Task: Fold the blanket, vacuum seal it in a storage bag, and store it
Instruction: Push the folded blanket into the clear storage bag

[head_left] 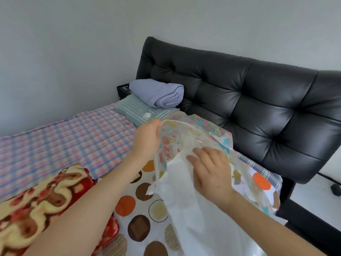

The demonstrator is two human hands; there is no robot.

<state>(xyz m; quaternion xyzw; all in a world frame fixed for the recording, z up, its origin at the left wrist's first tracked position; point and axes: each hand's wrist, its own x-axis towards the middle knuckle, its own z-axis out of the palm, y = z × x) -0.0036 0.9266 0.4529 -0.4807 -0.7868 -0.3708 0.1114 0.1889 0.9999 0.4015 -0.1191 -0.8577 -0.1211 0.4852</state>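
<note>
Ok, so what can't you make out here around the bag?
Head view only:
- White fabric blanket: cut off by the bottom edge, so its size and folding are unclear.
- Clear flower-printed plastic storage bag: no valve or seal can be made out in the crumpled plastic.
- Left hand: fingertips curl out of sight at the bag's rim.
- Small black object on the floor: too small, near the right edge.

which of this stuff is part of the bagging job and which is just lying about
In the job: storage bag, white blanket, left hand gripping the bag, right hand on the blanket.
Lying about: red floral blanket, folded lilac blanket, striped pillow.
</note>
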